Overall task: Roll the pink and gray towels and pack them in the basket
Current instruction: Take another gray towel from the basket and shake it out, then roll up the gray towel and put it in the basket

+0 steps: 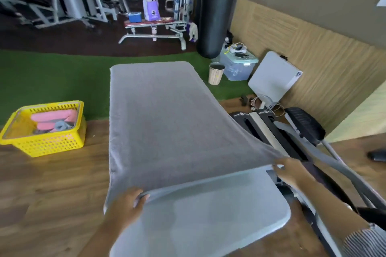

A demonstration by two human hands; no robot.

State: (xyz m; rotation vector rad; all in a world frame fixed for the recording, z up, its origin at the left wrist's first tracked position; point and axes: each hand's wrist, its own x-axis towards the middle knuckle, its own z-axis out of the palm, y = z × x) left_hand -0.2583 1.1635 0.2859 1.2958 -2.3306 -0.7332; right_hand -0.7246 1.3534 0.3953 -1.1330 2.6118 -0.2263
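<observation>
A gray towel point(167, 123) lies spread lengthwise over a light gray folding table point(219, 210). My left hand point(127, 204) pinches the towel's near left corner, and my right hand point(289, 170) grips its near right corner, lifted a little off the table. On the wooden floor to the left stands a yellow basket point(52, 144). Inside it lie rolled pink towels point(54, 117) and a rolled gray towel point(61, 126).
An elliptical trainer point(292, 131) stands close on the right of the table. Beyond are green turf, a small bin point(216, 73), a clear storage box point(238, 67), a folded white table point(273, 77), a black punching bag point(215, 6) and a weight bench point(154, 27).
</observation>
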